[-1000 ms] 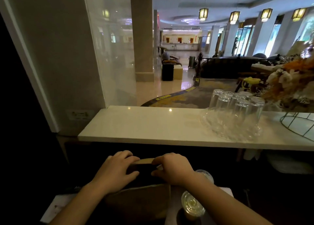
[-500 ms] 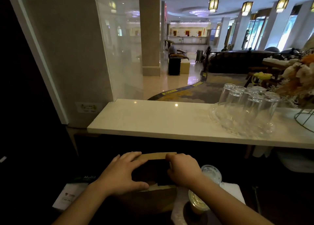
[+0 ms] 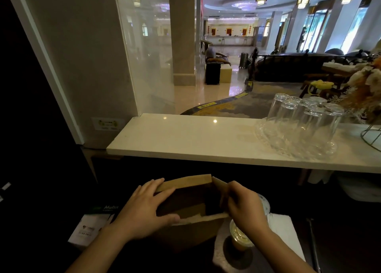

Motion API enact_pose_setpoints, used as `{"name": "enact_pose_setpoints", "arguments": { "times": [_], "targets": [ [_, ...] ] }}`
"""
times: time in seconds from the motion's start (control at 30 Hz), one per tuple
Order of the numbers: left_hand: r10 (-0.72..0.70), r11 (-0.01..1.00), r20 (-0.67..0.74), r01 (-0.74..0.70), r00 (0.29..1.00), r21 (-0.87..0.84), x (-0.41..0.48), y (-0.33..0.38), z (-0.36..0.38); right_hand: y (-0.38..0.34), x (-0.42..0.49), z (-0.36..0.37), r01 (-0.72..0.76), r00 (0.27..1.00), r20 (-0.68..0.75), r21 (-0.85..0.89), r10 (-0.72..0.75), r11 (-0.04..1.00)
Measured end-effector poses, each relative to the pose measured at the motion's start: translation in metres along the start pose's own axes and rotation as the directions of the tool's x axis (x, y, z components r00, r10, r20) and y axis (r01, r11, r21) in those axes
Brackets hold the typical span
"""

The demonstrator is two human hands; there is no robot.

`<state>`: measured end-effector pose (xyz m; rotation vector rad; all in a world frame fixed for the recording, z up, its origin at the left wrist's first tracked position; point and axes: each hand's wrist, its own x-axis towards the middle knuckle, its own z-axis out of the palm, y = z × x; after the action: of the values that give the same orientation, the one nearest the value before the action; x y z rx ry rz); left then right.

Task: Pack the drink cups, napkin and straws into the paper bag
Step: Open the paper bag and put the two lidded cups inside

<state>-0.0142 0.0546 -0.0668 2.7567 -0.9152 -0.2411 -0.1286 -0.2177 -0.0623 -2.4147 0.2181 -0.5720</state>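
A brown paper bag [image 3: 191,229] stands on the dark lower counter with its mouth spread open. My left hand [image 3: 142,208] grips the bag's left rim, thumb on the near edge. My right hand [image 3: 243,206] pinches the right rim. Right of the bag stands a clear lidded drink cup [image 3: 239,235] with amber liquid. A second lidded cup [image 3: 265,204] shows partly behind my right hand. A white napkin [image 3: 284,231] lies under and beside the cups. No straws can be made out in the dim light.
A white stone ledge [image 3: 195,140] runs above the work surface. On its right stands a glass tray with several upturned glasses [image 3: 303,124] and a wire stand with flowers [image 3: 371,95]. A printed paper box [image 3: 92,223] lies left of the bag.
Both hands have pulled the bag's rim apart, so its mouth has gone from nearly closed to wide open. The camera has tilted slightly, showing more of the lower counter.
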Motion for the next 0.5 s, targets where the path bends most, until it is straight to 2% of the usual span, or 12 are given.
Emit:
{"name": "enact_pose_setpoints", "arguments": {
  "times": [0.1,0.23,0.33,0.37,0.43,0.5],
  "targets": [
    [-0.005,0.999,-0.112,0.001,0.994,-0.035,-0.004,-0.009,0.004,0.009,-0.013,-0.004,-0.017,1.0,0.008,-0.001,0.017,1.0],
    [0.014,0.999,-0.151,-0.02,0.988,-0.034,-0.008,-0.004,-0.001,0.013,-0.025,-0.007,-0.011,1.0,-0.029,-0.095,0.008,0.995],
    [0.024,1.0,-0.196,-0.026,0.98,-0.008,-0.006,0.005,-0.002,0.005,-0.032,-0.004,0.153,0.969,-0.135,-0.33,-0.207,0.931],
    [0.028,1.0,-0.206,-0.029,0.978,-0.003,-0.007,0.007,-0.002,0.0,-0.036,0.0,0.237,0.944,-0.14,-0.346,-0.3,0.908],
    [0.034,0.999,-0.227,-0.032,0.973,0.013,-0.007,0.011,0.0,-0.014,-0.048,0.013,0.399,0.906,-0.032,-0.265,-0.422,0.878],
    [0.023,1.0,-0.253,-0.021,0.967,0.009,-0.005,0.014,-0.001,-0.026,-0.056,0.03,0.444,0.895,0.188,-0.268,-0.406,0.855]
  ]
}}
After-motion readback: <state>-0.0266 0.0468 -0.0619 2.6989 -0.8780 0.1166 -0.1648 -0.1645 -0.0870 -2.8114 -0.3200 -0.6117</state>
